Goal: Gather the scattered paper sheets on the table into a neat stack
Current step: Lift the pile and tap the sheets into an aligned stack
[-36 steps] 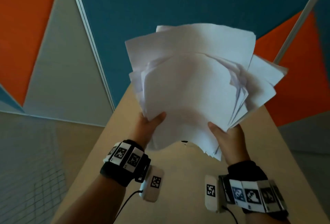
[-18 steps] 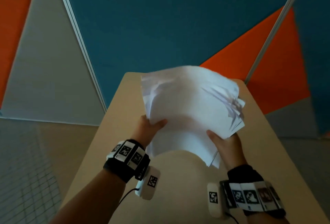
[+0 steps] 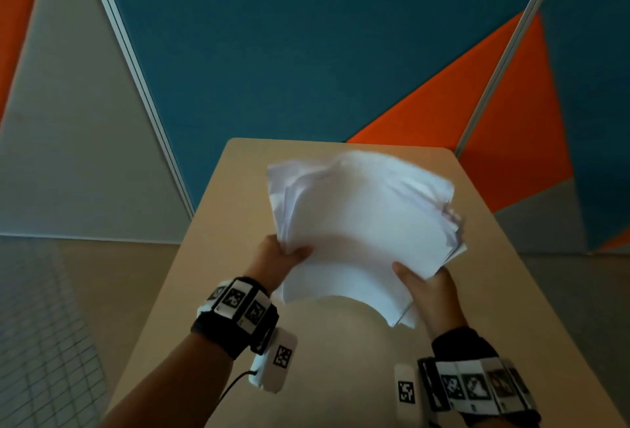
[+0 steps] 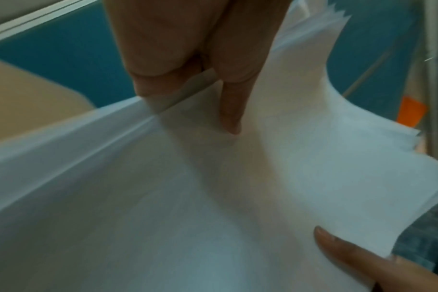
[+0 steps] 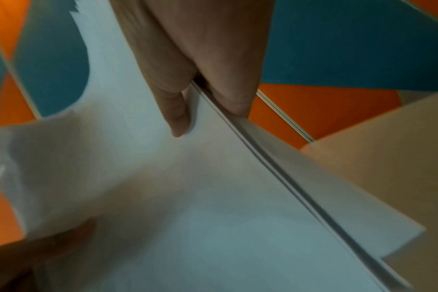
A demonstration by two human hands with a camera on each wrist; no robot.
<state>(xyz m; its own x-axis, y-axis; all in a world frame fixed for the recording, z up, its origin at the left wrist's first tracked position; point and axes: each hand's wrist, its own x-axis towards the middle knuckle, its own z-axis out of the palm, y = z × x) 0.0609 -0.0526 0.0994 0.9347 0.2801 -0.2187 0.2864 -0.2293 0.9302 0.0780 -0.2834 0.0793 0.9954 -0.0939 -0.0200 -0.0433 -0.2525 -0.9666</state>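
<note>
Left hand (image 3: 276,257) and right hand (image 3: 426,286) pinch paper stack (image 3: 361,233), thumbs on top; fingers beneath hidden; far edges blurred, uneven.

1. One bundle of white paper sheets (image 3: 364,223) is showing; the edges are fanning out too blurred for counting single sheets.
2. Two hands are showing: the left hand (image 3: 279,253) and the right hand (image 3: 426,284).
3. Two black wrist bands carrying square markers are showing, one (image 3: 238,308) on each wrist.
4. One tan table (image 3: 494,291) is showing.
</note>
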